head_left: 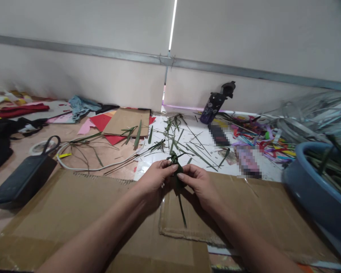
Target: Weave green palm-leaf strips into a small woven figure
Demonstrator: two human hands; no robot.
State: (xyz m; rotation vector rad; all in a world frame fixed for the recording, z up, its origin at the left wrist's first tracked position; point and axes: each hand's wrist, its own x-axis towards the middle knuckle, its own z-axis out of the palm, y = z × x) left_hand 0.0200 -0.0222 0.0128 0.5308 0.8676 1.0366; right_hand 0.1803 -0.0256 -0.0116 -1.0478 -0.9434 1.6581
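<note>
Both hands meet at the middle of the view, above brown cardboard [102, 220]. Between them is a small folded green leaf piece [177, 182], with a thin strip hanging down and short ends sticking up at the top. My left hand [160, 178] pinches its upper left side, the thumb lying across it. My right hand [197, 184] grips its right side between thumb and fingers. Just beyond the hands, cut green leaf strips [199, 151] lie scattered on a white sheet.
A blue basin [315, 193] of green leaves stands at right, near colourful strips [269, 146] and clear plastic bands. A dark bottle [213, 106] stands by the wall. At left are a black speaker-like box [25, 178], a white cable [88, 168], red paper and cloths.
</note>
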